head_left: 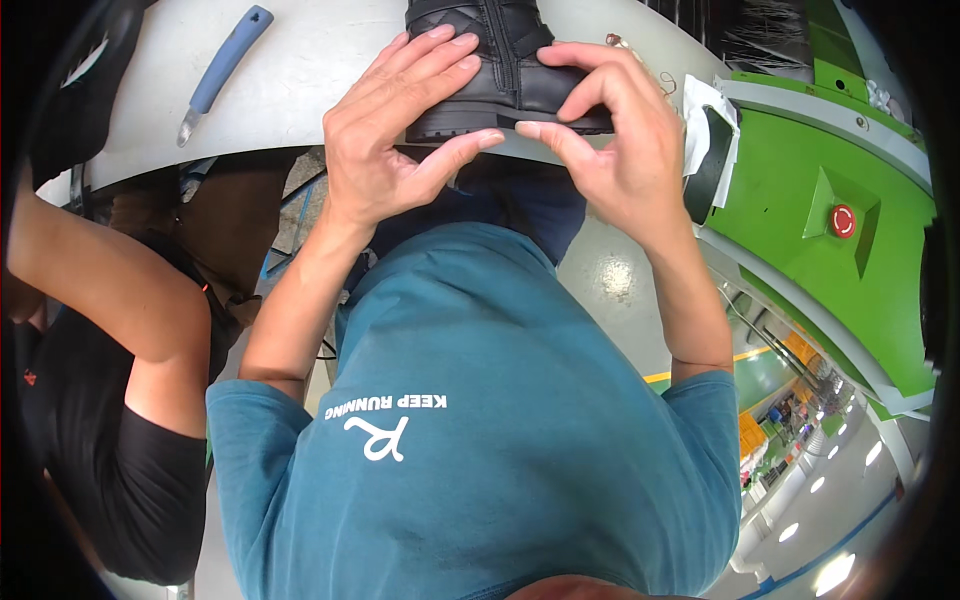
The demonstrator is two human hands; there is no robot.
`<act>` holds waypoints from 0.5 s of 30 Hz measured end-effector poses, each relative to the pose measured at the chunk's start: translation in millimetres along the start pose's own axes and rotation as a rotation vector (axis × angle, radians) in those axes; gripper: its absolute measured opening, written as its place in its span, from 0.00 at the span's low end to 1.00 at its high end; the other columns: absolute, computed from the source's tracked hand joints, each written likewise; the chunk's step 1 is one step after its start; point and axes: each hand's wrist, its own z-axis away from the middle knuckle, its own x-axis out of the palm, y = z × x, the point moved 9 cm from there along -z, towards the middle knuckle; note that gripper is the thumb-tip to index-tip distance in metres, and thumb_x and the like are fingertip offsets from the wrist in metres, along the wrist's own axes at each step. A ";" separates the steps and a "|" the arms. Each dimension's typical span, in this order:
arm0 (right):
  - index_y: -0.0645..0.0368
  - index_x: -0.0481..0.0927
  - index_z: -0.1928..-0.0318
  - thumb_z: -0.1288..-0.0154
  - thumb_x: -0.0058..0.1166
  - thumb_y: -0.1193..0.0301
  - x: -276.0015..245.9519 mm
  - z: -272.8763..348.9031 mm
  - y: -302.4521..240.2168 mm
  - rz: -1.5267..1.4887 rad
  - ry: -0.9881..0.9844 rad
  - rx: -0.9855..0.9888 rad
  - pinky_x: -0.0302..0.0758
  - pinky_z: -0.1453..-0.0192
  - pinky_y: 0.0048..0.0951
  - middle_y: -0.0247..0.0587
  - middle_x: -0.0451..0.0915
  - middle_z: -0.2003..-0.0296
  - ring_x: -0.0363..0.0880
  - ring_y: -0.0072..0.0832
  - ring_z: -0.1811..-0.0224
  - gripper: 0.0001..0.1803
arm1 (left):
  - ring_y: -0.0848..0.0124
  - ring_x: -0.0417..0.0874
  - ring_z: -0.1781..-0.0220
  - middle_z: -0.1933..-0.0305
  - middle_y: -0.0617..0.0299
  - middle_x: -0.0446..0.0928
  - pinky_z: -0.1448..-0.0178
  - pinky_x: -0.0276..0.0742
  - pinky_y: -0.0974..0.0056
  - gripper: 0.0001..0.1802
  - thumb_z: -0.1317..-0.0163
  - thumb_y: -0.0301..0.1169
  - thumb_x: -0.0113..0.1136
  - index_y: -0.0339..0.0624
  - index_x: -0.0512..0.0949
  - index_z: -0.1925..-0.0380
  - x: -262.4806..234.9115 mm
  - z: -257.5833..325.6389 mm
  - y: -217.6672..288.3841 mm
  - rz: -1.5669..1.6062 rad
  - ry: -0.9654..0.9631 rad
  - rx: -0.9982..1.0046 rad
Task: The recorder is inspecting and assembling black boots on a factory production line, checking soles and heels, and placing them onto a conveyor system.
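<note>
A black ankle boot (500, 75) with a quilted upper and a zipper lies at the near edge of the white table, its dark sole edge toward me. My left hand (385, 130) rests its long, fairly straight fingers on the quilted upper. Its thumb reaches along the sole edge, so the boot sits between thumb and fingers. My right hand (630, 130) has bent fingers on the boot's other side, and its thumb tip is at the sole edge near the zipper. The two thumb tips are a short gap apart. The boot's top end is cut off by the frame.
A blue-handled knife (228, 65) lies on the white table (310, 60) at the left. A green machine (810, 190) with a red stop button (843, 221) stands close on my right. At left, another person's bare arm (110, 270) is near a dark shoe (85, 80).
</note>
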 end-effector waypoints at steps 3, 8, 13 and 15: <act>0.57 0.80 0.54 0.52 0.89 0.67 -2.7 -4.5 10.3 -0.042 0.012 0.145 0.85 0.41 0.41 0.42 0.91 0.49 0.91 0.43 0.46 0.30 | 0.47 0.87 0.26 0.35 0.46 0.90 0.17 0.73 0.41 0.32 0.49 0.32 0.88 0.34 0.91 0.42 0.2 -0.6 -1.1 0.017 -0.007 -0.010; 0.59 0.78 0.40 0.52 0.91 0.65 -0.8 -3.1 11.7 -0.016 -0.017 0.197 0.86 0.32 0.39 0.44 0.91 0.47 0.91 0.38 0.41 0.41 | 0.47 0.86 0.25 0.35 0.47 0.90 0.16 0.73 0.42 0.32 0.49 0.30 0.87 0.34 0.91 0.41 -0.6 -0.5 -4.3 0.025 -0.007 -0.003; 0.56 0.76 0.27 0.54 0.92 0.61 -10.1 2.5 27.8 -0.054 -0.042 0.095 0.86 0.34 0.40 0.43 0.91 0.50 0.91 0.39 0.42 0.54 | 0.48 0.84 0.23 0.34 0.48 0.90 0.16 0.73 0.44 0.32 0.49 0.29 0.87 0.35 0.90 0.41 -1.3 -0.6 -5.2 0.024 0.000 0.028; 0.54 0.73 0.22 0.55 0.92 0.61 -11.6 16.3 56.3 -0.080 -0.144 0.214 0.84 0.32 0.39 0.43 0.91 0.47 0.90 0.38 0.41 0.59 | 0.48 0.83 0.22 0.33 0.48 0.89 0.16 0.73 0.44 0.32 0.49 0.28 0.87 0.35 0.90 0.40 -1.3 0.5 -3.9 0.021 0.010 0.029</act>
